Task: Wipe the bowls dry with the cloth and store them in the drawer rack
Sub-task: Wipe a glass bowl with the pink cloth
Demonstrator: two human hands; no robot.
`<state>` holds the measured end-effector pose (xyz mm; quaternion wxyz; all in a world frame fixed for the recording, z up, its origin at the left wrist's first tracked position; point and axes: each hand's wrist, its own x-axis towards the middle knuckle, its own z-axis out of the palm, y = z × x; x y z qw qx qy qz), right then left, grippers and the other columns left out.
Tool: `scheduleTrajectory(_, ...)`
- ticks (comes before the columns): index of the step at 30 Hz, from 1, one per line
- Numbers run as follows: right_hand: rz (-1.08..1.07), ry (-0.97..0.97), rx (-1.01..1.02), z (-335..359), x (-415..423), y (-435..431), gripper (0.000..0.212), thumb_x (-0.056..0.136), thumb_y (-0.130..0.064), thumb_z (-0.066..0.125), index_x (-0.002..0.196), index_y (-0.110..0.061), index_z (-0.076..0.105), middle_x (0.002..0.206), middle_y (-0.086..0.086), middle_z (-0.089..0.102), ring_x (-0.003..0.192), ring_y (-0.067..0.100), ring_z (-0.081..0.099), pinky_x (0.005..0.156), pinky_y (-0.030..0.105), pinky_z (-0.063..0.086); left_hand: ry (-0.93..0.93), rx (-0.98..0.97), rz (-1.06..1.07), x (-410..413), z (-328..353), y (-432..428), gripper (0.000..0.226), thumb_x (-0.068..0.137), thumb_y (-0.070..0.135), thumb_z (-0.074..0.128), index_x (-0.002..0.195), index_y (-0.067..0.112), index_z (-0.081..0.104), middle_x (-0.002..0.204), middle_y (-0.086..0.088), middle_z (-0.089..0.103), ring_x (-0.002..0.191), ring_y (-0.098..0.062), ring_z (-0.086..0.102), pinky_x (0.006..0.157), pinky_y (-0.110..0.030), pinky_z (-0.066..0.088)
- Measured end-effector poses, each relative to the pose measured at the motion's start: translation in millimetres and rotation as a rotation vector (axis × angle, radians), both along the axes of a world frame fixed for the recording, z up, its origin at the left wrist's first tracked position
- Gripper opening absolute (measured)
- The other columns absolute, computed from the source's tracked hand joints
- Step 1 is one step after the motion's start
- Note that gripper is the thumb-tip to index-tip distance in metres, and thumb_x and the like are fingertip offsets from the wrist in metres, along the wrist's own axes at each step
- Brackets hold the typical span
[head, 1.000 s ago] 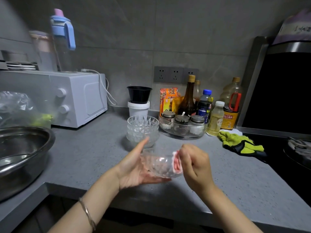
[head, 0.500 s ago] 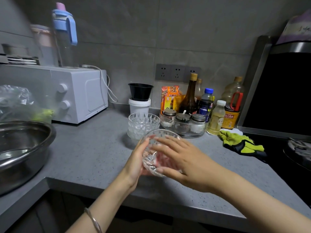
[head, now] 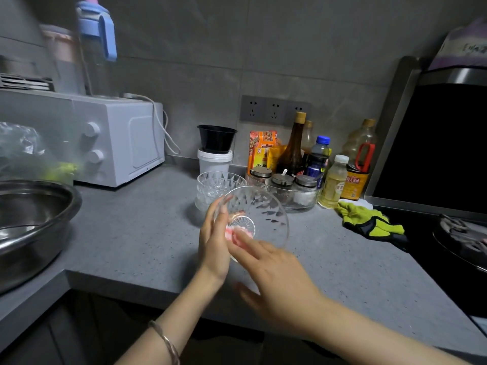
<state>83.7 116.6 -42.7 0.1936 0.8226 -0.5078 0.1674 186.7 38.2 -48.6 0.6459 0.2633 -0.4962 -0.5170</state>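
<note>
A clear cut-glass bowl (head: pixel 266 214) is held tilted above the counter, with its mouth turned toward me. My left hand (head: pixel 213 246) grips it at its left rim, fingers pointing up. My right hand (head: pixel 276 275), blurred by motion, reaches into the bowl with its fingers stretched out. They press a small pink cloth (head: pixel 232 234) against the bowl's bottom. A stack of matching glass bowls (head: pixel 218 183) stands on the counter just behind. No drawer rack is in view.
A steel basin (head: pixel 31 219) sits at the left edge and a white microwave (head: pixel 118 138) behind it. Spice jars in a glass tray (head: pixel 287 196) and bottles stand at the back. Green gloves (head: pixel 369 222) lie beside the black stove (head: pixel 448 246). The grey counter (head: pixel 131 233) spreads in front.
The bowl has been turned from lying sideways to facing me. My right hand moved from its outer rim to inside it with the cloth. Both hands rose slightly toward the stack.
</note>
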Motion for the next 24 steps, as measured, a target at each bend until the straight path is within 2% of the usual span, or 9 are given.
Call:
scheduleTrajectory(2,0.118,-0.049,0.066,4,-14,-4,0.067,0.07,-0.028,0.071,0.134,-0.028,0.05,0.139,-0.004,0.052,0.114,0.016,0.059,0.083,0.027,0.053,-0.029,-0.016,-0.069,6,0,-4,0.032,0.102,0.021,0.033,0.123,0.021,0.056,0.129,0.01,0.058,0.117,-0.021,0.058,0.092,-0.041,0.051)
scheduleTrajectory(5,0.183,0.247,0.019,16,-46,-12,0.054,0.066,-0.021,0.081,0.117,-0.027,0.067,0.128,-0.006,0.061,0.112,0.014,0.061,0.088,0.029,0.054,-0.163,-0.02,-0.257,23,2,-11,0.029,0.1,0.027,0.036,0.119,0.025,0.059,0.127,0.013,0.057,0.112,-0.017,0.061,0.075,-0.032,0.057)
scheduleTrajectory(8,0.138,0.451,-0.06,21,-58,-16,0.05,0.059,-0.015,0.084,0.108,-0.019,0.073,0.118,0.002,0.067,0.103,0.019,0.067,0.077,0.03,0.058,-0.319,0.036,-0.419,32,5,-19,0.04,0.087,0.043,0.047,0.124,0.033,0.058,0.132,0.011,0.054,0.117,-0.018,0.058,0.078,-0.04,0.057)
scheduleTrajectory(10,0.123,0.475,-0.182,14,-52,-14,0.031,0.068,-0.013,0.069,0.098,-0.017,0.076,0.107,0.004,0.072,0.089,0.019,0.071,0.062,0.028,0.058,-0.327,0.048,-0.459,34,8,-21,0.048,0.082,0.041,0.049,0.13,0.035,0.053,0.132,0.007,0.057,0.117,-0.016,0.059,0.083,-0.045,0.055)
scheduleTrajectory(12,0.102,0.377,-0.238,8,-40,-14,0.034,0.072,-0.011,0.049,0.09,-0.018,0.077,0.097,0.001,0.074,0.077,0.017,0.071,0.05,0.025,0.055,-0.299,0.044,-0.461,32,9,-22,0.052,0.078,0.033,0.052,0.13,0.036,0.05,0.124,0.003,0.064,0.112,-0.015,0.062,0.084,-0.042,0.055)
scheduleTrajectory(15,0.067,-0.001,-0.186,1,-17,-16,0.031,0.066,-0.014,0.07,0.097,-0.022,0.074,0.098,-0.006,0.073,0.072,0.017,0.071,0.045,0.026,0.053,-0.252,0.042,-0.411,23,7,-15,0.051,0.075,0.032,0.052,0.125,0.039,0.053,0.12,0.006,0.066,0.107,-0.015,0.064,0.076,-0.032,0.052)
scheduleTrajectory(18,0.102,-0.225,-0.156,-10,-4,-19,0.052,0.064,-0.006,0.08,0.111,-0.023,0.068,0.118,-0.006,0.067,0.091,0.019,0.07,0.057,0.03,0.058,-0.116,0.036,-0.308,9,2,-7,0.045,0.081,0.031,0.049,0.126,0.026,0.054,0.121,0.0,0.066,0.112,-0.01,0.062,0.087,-0.032,0.051)
scheduleTrajectory(21,0.174,0.03,-0.134,-8,-22,-14,0.059,0.065,-0.014,0.085,0.12,-0.023,0.065,0.124,-0.004,0.064,0.102,0.015,0.067,0.065,0.026,0.057,-0.145,0.012,-0.284,10,5,-7,0.034,0.093,0.026,0.043,0.124,0.018,0.056,0.127,-0.002,0.062,0.113,-0.013,0.061,0.088,-0.03,0.051)
scheduleTrajectory(24,0.226,0.394,-0.11,15,-55,-12,0.052,0.059,-0.019,0.086,0.11,-0.022,0.072,0.117,-0.003,0.068,0.1,0.016,0.068,0.069,0.028,0.059,-0.265,0.067,-0.413,23,6,-16,0.038,0.083,0.04,0.045,0.114,0.029,0.063,0.126,-0.005,0.062,0.119,-0.024,0.057,0.093,-0.051,0.05)
